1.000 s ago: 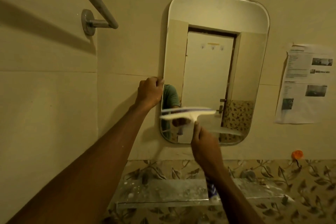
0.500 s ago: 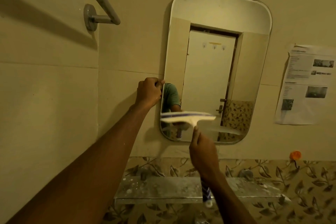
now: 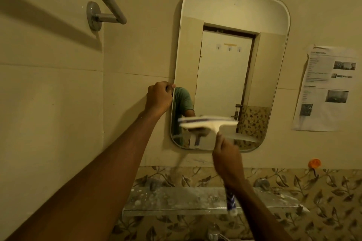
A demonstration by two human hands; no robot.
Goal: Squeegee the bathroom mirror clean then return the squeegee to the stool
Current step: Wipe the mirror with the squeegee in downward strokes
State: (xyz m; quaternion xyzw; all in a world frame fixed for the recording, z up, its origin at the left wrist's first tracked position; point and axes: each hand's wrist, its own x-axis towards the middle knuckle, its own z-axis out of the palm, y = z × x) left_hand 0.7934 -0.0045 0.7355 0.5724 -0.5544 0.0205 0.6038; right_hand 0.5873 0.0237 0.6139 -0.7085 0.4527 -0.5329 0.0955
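A rounded rectangular mirror (image 3: 227, 60) hangs on the tiled wall straight ahead. My left hand (image 3: 158, 100) grips the mirror's left edge at mid height. My right hand (image 3: 227, 160) holds the handle of a white squeegee (image 3: 207, 122) with a purple stripe. Its blade lies level across the lower part of the glass. The stool is out of view.
A metal towel bar (image 3: 105, 4) juts from the wall at upper left. A glass shelf (image 3: 176, 200) with white specks sits under the mirror, with a blue and white tube (image 3: 231, 203) on it. A printed paper (image 3: 327, 88) is stuck to the right wall, an orange hook (image 3: 314, 163) below it.
The squeegee and my right hand have slid slightly down the mirror. My left hand has stayed on the mirror's left edge.
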